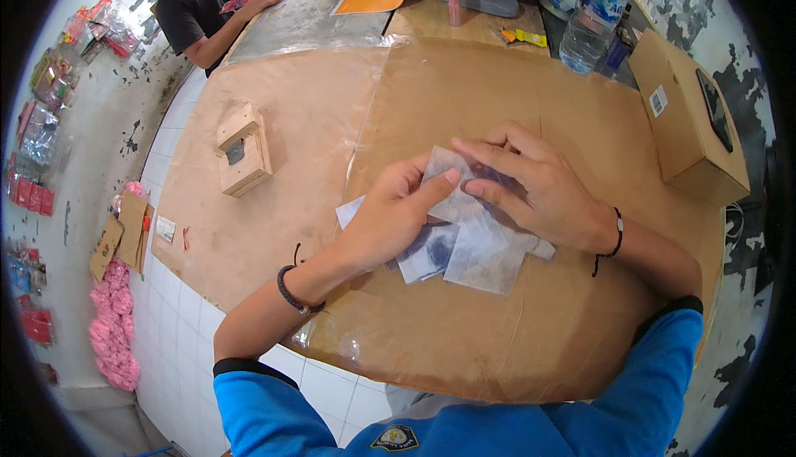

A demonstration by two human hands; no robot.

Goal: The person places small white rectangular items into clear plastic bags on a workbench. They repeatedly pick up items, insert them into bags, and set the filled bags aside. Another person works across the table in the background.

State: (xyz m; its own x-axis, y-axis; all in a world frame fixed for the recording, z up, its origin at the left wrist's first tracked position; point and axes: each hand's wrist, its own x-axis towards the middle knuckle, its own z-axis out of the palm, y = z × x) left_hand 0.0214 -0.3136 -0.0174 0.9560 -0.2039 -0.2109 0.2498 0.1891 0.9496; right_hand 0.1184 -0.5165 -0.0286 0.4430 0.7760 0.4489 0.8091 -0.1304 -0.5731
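Thin, square-cornered translucent sheet point(456, 203) in left hand point(388, 215)

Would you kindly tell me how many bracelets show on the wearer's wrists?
2: a dark bracelet on the wrist of the left hand, and another bracelet on that of the right hand. Any under the sleeves would be hidden.

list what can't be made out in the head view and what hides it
- Left hand: most fingers, hidden behind the sheet it holds.
- Right hand: its palm, turned away from the camera.
- Papers: their number, hidden by overlap and the hands.
- Bottle: top of its cap, cut off by the upper edge.
- Co-worker: face blurred; legs out of sight behind the table.
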